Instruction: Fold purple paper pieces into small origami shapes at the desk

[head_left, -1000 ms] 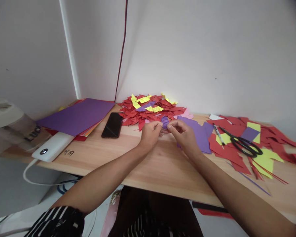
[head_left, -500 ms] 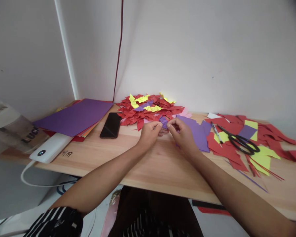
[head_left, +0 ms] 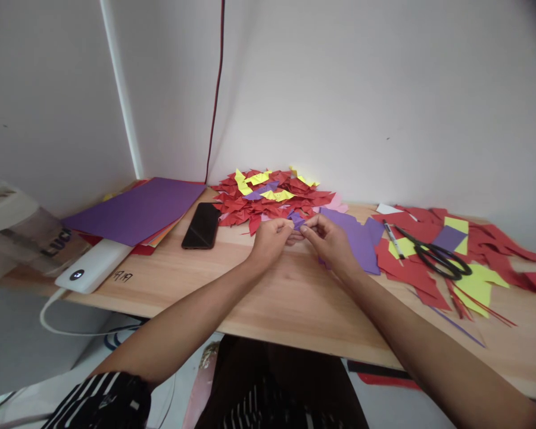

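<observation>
A small folded piece of purple paper (head_left: 297,219) is pinched between both hands, just in front of the heap. My left hand (head_left: 270,238) grips its left side with thumb and fingers closed. On its right side, my right hand (head_left: 328,237) pinches it between thumb and forefinger. Fingers cover much of the piece, so its exact folds are hard to make out. Behind it lies a heap of folded paper shapes (head_left: 239,208), mostly red with some yellow, purple and pink. Flat purple paper (head_left: 360,244) rests on the table beside and partly under my right hand.
To the left are a black phone (head_left: 201,226), a stack of coloured sheets (head_left: 138,208), a white power bank (head_left: 93,265) with a cable, and a clear plastic container (head_left: 31,232). Black-handled scissors (head_left: 442,262), a pen (head_left: 393,239) and red scraps (head_left: 411,277) lie right.
Both hands stay in nearly the same place. The purple piece has shifted slightly in the fingers, and my right fingertips have moved a little on it.
</observation>
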`<state>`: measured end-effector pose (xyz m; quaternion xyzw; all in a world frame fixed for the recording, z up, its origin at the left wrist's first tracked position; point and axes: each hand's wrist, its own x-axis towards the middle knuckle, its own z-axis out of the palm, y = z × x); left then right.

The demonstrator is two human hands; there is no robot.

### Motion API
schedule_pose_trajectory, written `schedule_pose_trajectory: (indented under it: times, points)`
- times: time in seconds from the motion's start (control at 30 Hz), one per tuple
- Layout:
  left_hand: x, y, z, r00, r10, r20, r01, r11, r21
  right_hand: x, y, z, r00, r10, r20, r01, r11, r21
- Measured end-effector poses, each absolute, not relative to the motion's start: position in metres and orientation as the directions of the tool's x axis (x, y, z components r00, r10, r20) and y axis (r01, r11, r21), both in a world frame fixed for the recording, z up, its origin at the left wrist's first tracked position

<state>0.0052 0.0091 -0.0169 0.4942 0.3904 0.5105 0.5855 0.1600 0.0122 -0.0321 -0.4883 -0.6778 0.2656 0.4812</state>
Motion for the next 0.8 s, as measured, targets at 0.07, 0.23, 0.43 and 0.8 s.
schedule_pose_trajectory:
  times: [0.07,0.23,0.43,0.8]
  points:
    - [0.0054,0.0089,-0.0155,0.171,0.984,0.042,-0.208,-0.006,0.978,0.1611,0.0123,-0.0315,-0.057,0.915,0.400,0.409,0.386,-0.827]
    - [0.0039,0.0107,-0.0165,0.161,0.984,0.073,-0.196,-0.041,0.980,0.1606,0.0112,-0.0292,-0.092,0.909,0.406,0.399,0.407,-0.822]
    - [0.0025,0.0123,-0.0207,0.141,0.990,0.033,-0.246,0.003,0.969,0.1557,0.0080,-0.0252,-0.051,0.937,0.345,0.278,0.345,-0.896]
    - [0.0027,0.0147,-0.0217,0.103,0.995,0.017,-0.275,0.012,0.961,0.1544,0.0095,-0.0257,-0.035,0.943,0.331,0.229,0.330,-0.916]
